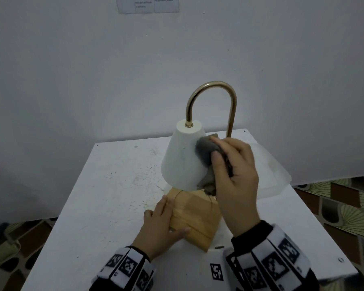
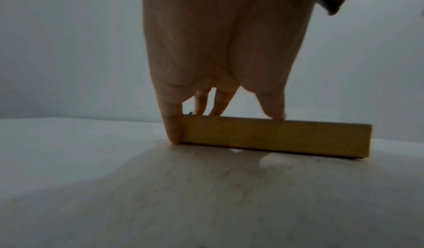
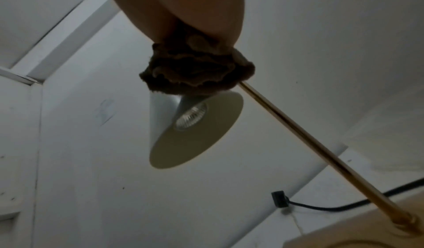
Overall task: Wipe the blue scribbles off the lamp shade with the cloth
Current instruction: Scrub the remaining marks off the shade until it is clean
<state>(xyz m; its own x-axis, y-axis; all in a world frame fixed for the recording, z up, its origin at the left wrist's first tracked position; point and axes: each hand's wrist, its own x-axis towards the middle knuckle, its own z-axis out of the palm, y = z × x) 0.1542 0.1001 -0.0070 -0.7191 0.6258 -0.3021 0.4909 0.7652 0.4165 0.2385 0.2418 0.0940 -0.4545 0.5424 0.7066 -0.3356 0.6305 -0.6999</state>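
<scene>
A white cone lamp shade (image 1: 182, 158) hangs from a curved brass arm (image 1: 231, 106) over a square wooden base (image 1: 194, 217). My right hand (image 1: 233, 175) grips a bunched grey cloth (image 1: 205, 151) and presses it against the shade's right side. In the right wrist view the cloth (image 3: 197, 72) sits above the shade's open mouth (image 3: 197, 130) and bulb. My left hand (image 1: 162, 225) lies flat on the base's left edge, fingers straight. The left wrist view shows the fingertips (image 2: 174, 134) on the base (image 2: 275, 137). No blue scribbles show on the visible shade surface.
The lamp stands on a white scuffed table (image 1: 105, 196) against a pale wall. A translucent plastic lid or tray (image 1: 271, 175) lies behind my right hand. A black cord (image 3: 321, 206) runs behind the base. Patterned floor (image 1: 345, 206) shows on both sides.
</scene>
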